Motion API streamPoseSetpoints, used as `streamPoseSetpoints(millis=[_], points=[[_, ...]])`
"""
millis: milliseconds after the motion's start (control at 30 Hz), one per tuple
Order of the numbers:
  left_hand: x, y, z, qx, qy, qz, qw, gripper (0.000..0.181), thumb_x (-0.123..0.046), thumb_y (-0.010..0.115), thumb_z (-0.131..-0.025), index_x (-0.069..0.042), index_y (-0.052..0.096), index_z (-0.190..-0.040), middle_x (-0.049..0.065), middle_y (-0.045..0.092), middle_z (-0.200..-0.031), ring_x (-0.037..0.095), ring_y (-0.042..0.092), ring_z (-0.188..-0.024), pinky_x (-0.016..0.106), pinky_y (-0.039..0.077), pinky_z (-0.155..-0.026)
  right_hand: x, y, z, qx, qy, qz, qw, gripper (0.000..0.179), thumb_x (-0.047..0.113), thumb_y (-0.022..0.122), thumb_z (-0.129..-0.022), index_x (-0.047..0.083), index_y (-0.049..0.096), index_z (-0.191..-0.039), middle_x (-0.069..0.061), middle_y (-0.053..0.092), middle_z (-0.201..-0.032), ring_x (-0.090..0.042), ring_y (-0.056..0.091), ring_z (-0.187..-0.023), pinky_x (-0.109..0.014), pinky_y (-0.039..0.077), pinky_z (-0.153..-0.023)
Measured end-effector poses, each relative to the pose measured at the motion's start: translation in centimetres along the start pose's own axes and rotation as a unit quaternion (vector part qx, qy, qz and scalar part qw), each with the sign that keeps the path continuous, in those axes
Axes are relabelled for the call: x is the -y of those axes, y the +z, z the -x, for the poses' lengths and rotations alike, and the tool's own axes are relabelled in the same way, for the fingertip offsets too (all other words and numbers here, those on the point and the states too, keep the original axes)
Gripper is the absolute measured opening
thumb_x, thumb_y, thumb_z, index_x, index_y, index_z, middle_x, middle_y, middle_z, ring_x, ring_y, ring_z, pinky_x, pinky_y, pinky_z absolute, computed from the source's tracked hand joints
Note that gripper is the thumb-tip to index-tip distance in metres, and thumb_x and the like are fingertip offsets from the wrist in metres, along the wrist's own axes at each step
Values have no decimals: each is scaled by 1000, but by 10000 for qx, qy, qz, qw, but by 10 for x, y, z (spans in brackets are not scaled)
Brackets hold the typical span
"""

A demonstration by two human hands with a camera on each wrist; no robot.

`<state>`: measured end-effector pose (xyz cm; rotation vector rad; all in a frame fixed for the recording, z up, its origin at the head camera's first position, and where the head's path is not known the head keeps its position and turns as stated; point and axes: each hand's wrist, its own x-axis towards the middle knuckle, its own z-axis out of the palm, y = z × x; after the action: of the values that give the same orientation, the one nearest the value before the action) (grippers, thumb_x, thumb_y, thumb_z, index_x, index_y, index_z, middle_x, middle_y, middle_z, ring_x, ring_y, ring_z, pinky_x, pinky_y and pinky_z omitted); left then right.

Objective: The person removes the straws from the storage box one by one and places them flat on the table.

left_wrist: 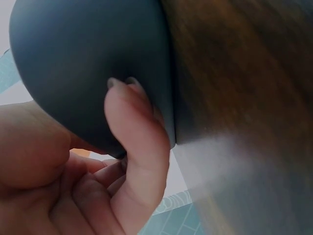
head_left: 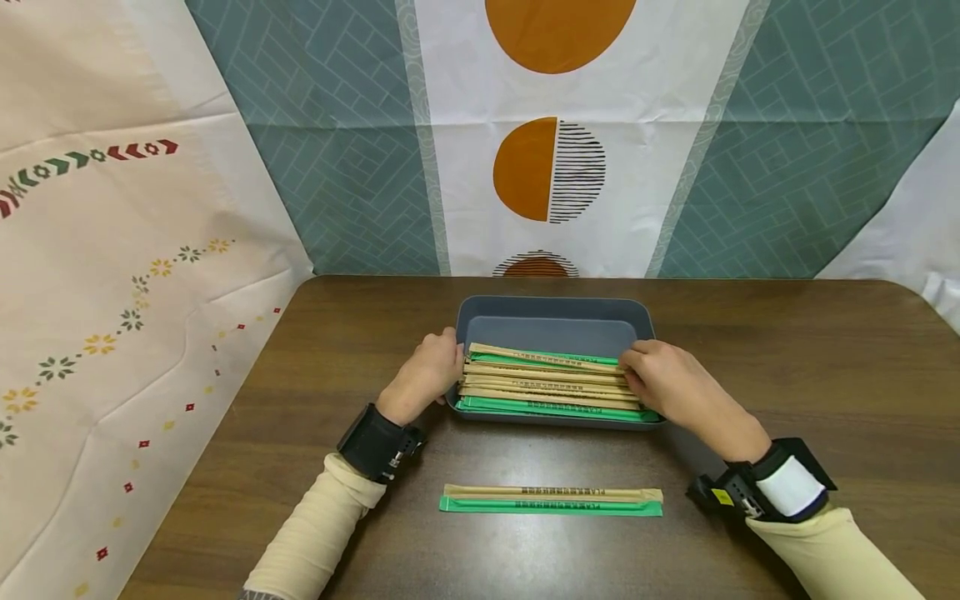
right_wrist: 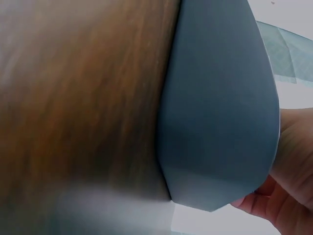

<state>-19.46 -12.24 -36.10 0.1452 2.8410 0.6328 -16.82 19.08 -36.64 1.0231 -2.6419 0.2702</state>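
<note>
A dark grey tray (head_left: pixel 555 308) stands on the table, its near half filled with several paper-wrapped straws (head_left: pixel 555 387), tan and green, lying lengthwise. My left hand (head_left: pixel 423 375) grips the tray's left end; in the left wrist view the thumb (left_wrist: pixel 139 132) presses the outer wall and the other fingers curl beyond it. At the other end my right hand (head_left: pixel 667 383) reaches over the rim with curled fingers, at the right end of the slanted top tan straw (head_left: pixel 540 357). Its fingertips are largely hidden. The right wrist view shows the tray's outer wall (right_wrist: pixel 215 107) with this hand behind the rim.
One tan straw (head_left: pixel 487 492) and one green straw (head_left: pixel 487 505) lie side by side on the brown wooden table (head_left: pixel 337 533), nearer me than the tray. Patterned cloth (head_left: pixel 337 125) hangs behind the table, and white embroidered cloth (head_left: pixel 150 333) lies along its left side.
</note>
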Motion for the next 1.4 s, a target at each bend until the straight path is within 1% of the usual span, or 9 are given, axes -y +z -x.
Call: streamPoseSetpoints(millis=[333,467,867,900,967,1033,1100,1133,1400], points=[[-1,0,-1,-9,25,75,10000,33,-18,40,-100,7,46,-119,26,58,-98,16,55,-37,29,52,-36,7,-14,10,-358,-102,97,9993,18,-8,70,-68,5,58,-64,-1,42,-57,-12,37,-52,-25,37,-43],[-2,0,-1,6,31,83,10000,33,-18,39,-100,7,46,-120,26,58,-97,16,55,-38,29,52,-37,13,-24,15,-573,-209,143,9980,16,-9,72,-66,3,60,-67,0,43,-58,-11,37,-54,-25,37,-44],[1,-3,-1,-45,104,116,9999,34,-17,38,-100,9,46,-120,26,58,-94,17,55,-37,29,52,-37,42,-41,39,-950,-751,32,9926,25,-10,77,-56,-1,66,-77,-4,57,-70,-15,53,-63,-30,52,-48],[2,-3,-1,-45,103,107,9999,34,-17,38,-100,9,46,-121,26,58,-93,17,55,-37,29,52,-37,44,-41,42,-967,-770,8,9923,25,-9,76,-57,-1,66,-78,-4,57,-70,-15,54,-63,-30,52,-49],[3,-2,-1,-33,106,108,9999,35,-17,38,-100,9,45,-122,25,58,-92,17,55,-37,29,52,-37,48,-42,46,-1008,-795,-40,9917,6,3,70,-75,0,66,-79,-4,58,-71,-15,55,-64,-30,53,-49],[4,0,-1,-20,110,110,9999,35,-17,38,-100,9,45,-122,25,58,-91,16,55,-37,29,52,-36,52,-41,51,-1055,-810,-95,9911,23,16,54,-92,1,66,-79,-3,57,-72,-14,54,-65,-29,52,-49],[5,1,-1,-4,124,108,9999,36,-17,38,-100,9,45,-122,25,58,-90,16,55,-36,29,52,-36,58,-40,57,-1072,-830,-140,9907,46,26,32,-100,2,66,-79,-1,57,-72,-13,53,-65,-28,51,-48],[5,1,-1,0,124,114,9999,35,-17,38,-100,9,45,-122,25,58,-90,17,55,-36,29,52,-36,61,-39,60,-1071,-841,-152,9906,55,29,22,-100,3,66,-79,0,57,-72,-13,53,-65,-27,51,-48],[5,3,-1,29,87,129,9999,36,-18,38,-100,9,44,-123,27,59,-94,17,56,-37,29,52,-36,86,-25,82,-960,-885,-323,9909,55,30,20,-100,7,65,-79,5,57,-75,-9,52,-67,-26,51,-50]])
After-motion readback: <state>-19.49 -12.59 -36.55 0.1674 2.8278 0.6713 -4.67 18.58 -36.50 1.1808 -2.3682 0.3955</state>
